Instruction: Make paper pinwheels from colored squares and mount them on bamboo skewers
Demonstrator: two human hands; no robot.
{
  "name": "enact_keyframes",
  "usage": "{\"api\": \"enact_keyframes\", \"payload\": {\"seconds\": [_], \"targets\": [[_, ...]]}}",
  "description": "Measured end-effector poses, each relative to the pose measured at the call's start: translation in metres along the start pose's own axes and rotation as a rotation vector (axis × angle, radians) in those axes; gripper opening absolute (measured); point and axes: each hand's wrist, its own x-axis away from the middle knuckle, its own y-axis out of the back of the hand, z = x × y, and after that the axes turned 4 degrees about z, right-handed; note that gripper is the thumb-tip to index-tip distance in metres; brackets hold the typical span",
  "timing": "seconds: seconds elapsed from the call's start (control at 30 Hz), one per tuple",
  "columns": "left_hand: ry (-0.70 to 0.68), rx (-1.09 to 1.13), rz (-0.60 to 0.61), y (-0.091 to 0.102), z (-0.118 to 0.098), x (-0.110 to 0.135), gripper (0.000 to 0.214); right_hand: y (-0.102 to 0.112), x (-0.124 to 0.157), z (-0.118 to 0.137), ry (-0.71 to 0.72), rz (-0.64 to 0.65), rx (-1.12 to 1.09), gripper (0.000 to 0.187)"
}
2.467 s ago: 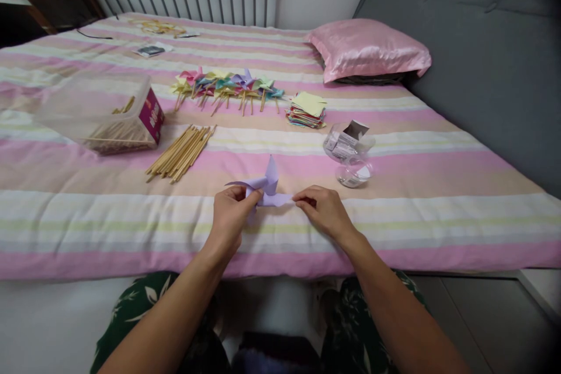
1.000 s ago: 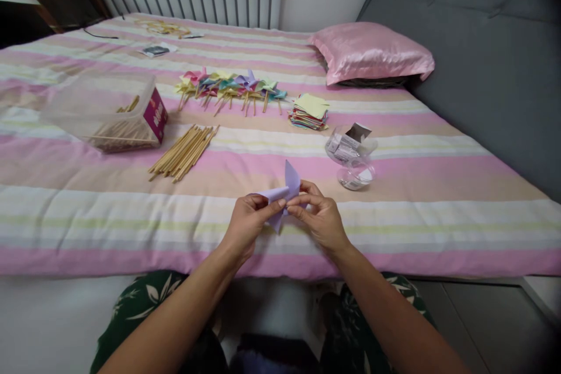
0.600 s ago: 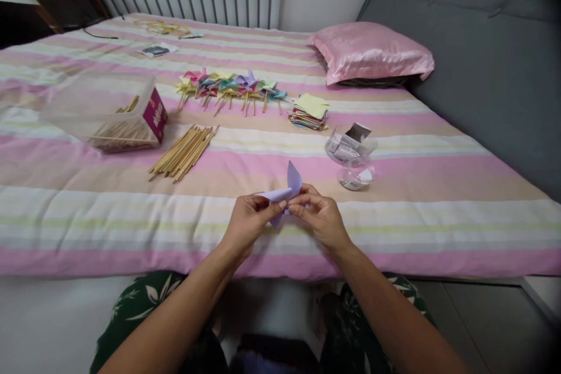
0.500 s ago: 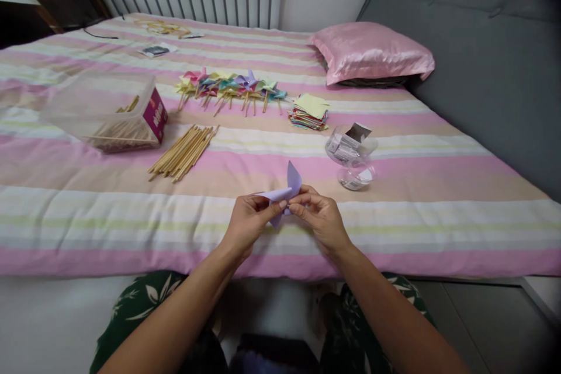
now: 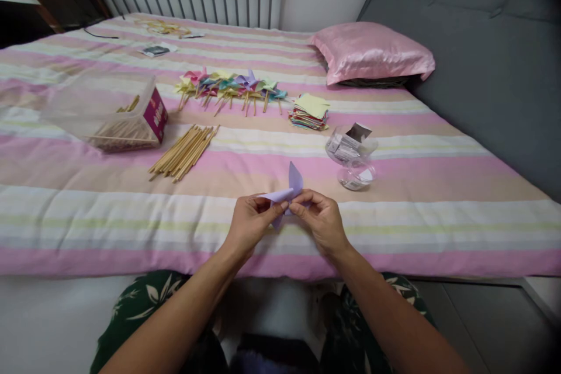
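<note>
A lavender paper pinwheel is held up above the front of the striped bed, its folded blades sticking up and to the left. My left hand grips its left side, with the thumb pressed near the middle. On the other side my right hand pinches close to the centre, thumb and forefinger together. Whether a small pin sits between the fingertips is too small to tell. Part of the paper is hidden behind the fingers. Beyond the hands, to the left, lies a bundle of thin wooden sticks.
Several finished pinwheels lie in a row farther back. Beside them is a stack of coloured paper squares. Clear plastic containers sit to the right. A transparent box with sticks is at left, a pink pillow at the back.
Both hands stay in nearly the same place around the lavender pinwheel. The right fingers have shifted slightly at its centre, and the upright blade has tipped a little to the right.
</note>
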Motion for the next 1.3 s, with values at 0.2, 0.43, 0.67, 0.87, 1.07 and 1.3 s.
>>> {"api": "enact_keyframes", "payload": {"seconds": [0.2,0.43,0.67,0.87,1.07,1.3], "targets": [[-0.015,-0.002,-0.019,0.0007,0.0024,-0.0002,0.017,-0.0031,0.0028,-0.0005,-0.038,-0.066,-0.010,0.020],[-0.020,-0.014,-0.015,0.0001,0.0029,-0.0004,0.019,-0.0052,0.0014,0.0000,-0.038,-0.072,-0.097,0.037],[-0.047,-0.028,-0.051,-0.0003,0.0035,-0.0006,0.017,-0.0046,0.0010,0.0018,-0.100,-0.007,0.000,0.027],[-0.091,0.018,-0.069,-0.0010,0.0055,-0.0009,0.021,-0.0032,0.0018,-0.0007,-0.116,-0.021,0.020,0.026],[-0.091,0.014,-0.065,-0.0009,0.0039,-0.0003,0.020,-0.0048,0.0007,0.0022,-0.108,-0.030,0.002,0.027],[-0.108,-0.008,-0.061,0.0000,0.0026,-0.0017,0.018,-0.0044,-0.0001,0.0052,-0.128,-0.005,0.032,0.027]]}}
